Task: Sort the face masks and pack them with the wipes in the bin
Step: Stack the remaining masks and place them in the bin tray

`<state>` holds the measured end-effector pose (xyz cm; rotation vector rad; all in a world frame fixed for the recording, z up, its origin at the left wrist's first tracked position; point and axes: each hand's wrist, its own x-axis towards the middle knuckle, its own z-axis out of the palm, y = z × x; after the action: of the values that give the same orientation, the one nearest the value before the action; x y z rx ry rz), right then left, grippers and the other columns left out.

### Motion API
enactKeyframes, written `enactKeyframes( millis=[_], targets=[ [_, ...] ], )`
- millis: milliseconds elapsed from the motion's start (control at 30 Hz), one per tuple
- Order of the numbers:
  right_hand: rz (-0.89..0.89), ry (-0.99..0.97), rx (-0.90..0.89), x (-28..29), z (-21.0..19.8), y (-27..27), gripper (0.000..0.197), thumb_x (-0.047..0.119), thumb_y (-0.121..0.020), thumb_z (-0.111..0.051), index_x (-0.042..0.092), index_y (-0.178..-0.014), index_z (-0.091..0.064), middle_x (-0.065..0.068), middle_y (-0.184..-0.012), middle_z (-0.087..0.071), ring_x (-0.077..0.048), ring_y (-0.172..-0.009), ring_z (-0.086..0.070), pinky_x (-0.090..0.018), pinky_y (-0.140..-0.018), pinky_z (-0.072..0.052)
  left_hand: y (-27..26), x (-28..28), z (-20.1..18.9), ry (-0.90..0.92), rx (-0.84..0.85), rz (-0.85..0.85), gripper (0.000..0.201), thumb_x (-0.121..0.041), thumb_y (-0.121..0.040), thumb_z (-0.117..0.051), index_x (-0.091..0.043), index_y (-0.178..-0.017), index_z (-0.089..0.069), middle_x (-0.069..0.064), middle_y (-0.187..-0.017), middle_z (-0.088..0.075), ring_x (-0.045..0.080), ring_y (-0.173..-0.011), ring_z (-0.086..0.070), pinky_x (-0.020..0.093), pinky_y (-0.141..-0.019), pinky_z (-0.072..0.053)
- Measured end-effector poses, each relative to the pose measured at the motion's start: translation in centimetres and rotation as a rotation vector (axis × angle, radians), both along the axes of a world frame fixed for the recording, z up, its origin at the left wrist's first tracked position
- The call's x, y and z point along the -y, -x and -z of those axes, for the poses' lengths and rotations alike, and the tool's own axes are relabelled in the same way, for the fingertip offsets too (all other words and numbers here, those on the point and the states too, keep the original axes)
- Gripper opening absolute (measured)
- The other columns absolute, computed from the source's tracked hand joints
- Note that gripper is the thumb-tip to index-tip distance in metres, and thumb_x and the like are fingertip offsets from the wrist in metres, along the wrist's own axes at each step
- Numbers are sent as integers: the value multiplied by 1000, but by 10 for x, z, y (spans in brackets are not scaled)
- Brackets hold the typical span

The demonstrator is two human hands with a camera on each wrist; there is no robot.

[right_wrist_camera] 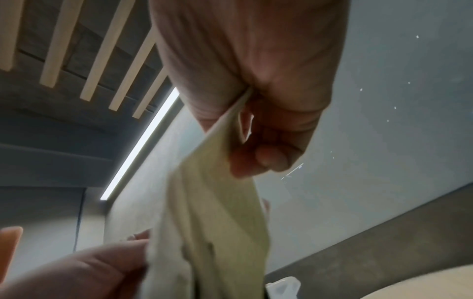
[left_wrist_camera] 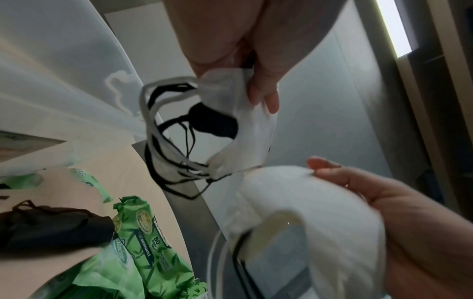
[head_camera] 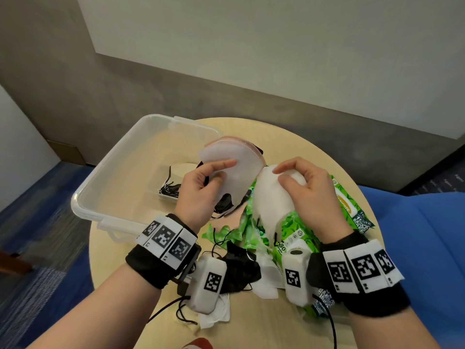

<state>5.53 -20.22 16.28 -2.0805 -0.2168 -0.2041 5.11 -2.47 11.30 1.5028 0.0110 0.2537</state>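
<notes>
My left hand (head_camera: 214, 172) pinches a stack of folded face masks (head_camera: 234, 159), white on top with pink and black edges, held above the table beside the bin. In the left wrist view the stack (left_wrist_camera: 245, 129) hangs from my fingers with white and black ear loops dangling. My right hand (head_camera: 292, 176) pinches a single white mask (head_camera: 271, 197) by its top, lifted over the green wipes packs (head_camera: 297, 227). The right wrist view shows that mask (right_wrist_camera: 217, 202) hanging from thumb and fingers. A black mask (head_camera: 241, 268) and white masks (head_camera: 266, 280) lie on the table near my wrists.
A clear plastic bin (head_camera: 108, 177) stands at the left on the round wooden table (head_camera: 289, 137); a small clear box with black loops (head_camera: 171, 190) sits inside it. A blue seat (head_camera: 427, 248) lies to the right. Grey wall behind.
</notes>
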Motion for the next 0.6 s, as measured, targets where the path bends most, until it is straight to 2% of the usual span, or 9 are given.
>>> enactKeyframes(
  millis=[100,167,200,267,300,400,467,533,600],
  targets=[
    [-129,-127,-141,-8,-5,-2,29,16,-75,-44,29,-86,-67,-1,-93,-69,-18,-77,-58,-27,-70,-44,1,2,-3,27,-21,45,34,2,-92,-49,-26,-97,-69,0,-91,-68,12,-77,-58,20,-65,-47],
    [-259,-146,-233,-8,-7,-4,39,10,-71,-39,24,-99,-64,-2,-101,-69,-11,-79,-61,-21,-70,-46,2,3,-8,73,-16,99,32,4,-89,-53,-23,-95,-70,-2,-88,-71,14,-80,-63,24,-67,-54],
    [-302,-117,-243,-7,-7,-5,39,4,-74,-41,21,-103,-62,-1,-103,-70,-10,-80,-62,-22,-73,-48,2,3,-10,88,-12,117,30,4,-88,-55,-21,-94,-69,-5,-86,-72,11,-81,-64,26,-69,-55],
    [-295,-49,-201,-6,-6,-8,34,-4,-81,-51,20,-103,-63,-1,-99,-71,-11,-81,-65,-31,-80,-51,3,3,-11,104,-15,137,28,4,-88,-55,-20,-94,-69,-7,-84,-72,8,-78,-64,24,-68,-54],
    [-259,-22,-158,-6,-6,-8,29,-2,-82,-59,22,-98,-66,0,-93,-72,-11,-81,-66,-33,-82,-52,3,3,-10,89,-12,138,29,4,-89,-54,-21,-94,-69,-7,-85,-71,7,-77,-63,23,-67,-53],
    [-148,124,57,-9,-6,-11,17,12,-76,-73,29,-80,-68,12,-82,-60,-1,-79,-55,-17,-76,-44,4,4,-9,37,13,147,35,7,-90,-49,-22,-95,-68,-6,-87,-70,9,-76,-61,27,-66,-51],
    [-129,188,172,-14,-9,-12,17,15,-74,-76,28,-75,-65,14,-88,-45,-11,-88,-47,-19,-79,-38,4,6,-8,64,44,191,33,10,-87,-53,-19,-95,-68,-8,-80,-71,7,-72,-63,24,-63,-53],
    [-152,202,213,-19,-9,-12,17,14,-74,-75,25,-74,-62,11,-96,-45,-19,-96,-46,-27,-83,-38,4,7,-6,82,75,230,35,8,-84,-59,-24,-90,-71,-9,-71,-71,5,-65,-62,21,-58,-52],
    [-162,192,225,-22,-8,-13,17,12,-73,-74,22,-75,-60,7,-98,-50,-22,-100,-49,-31,-85,-39,3,8,-3,81,97,242,34,0,-77,-61,-30,-85,-73,-9,-75,-71,6,-69,-63,24,-61,-53]
  ],
)
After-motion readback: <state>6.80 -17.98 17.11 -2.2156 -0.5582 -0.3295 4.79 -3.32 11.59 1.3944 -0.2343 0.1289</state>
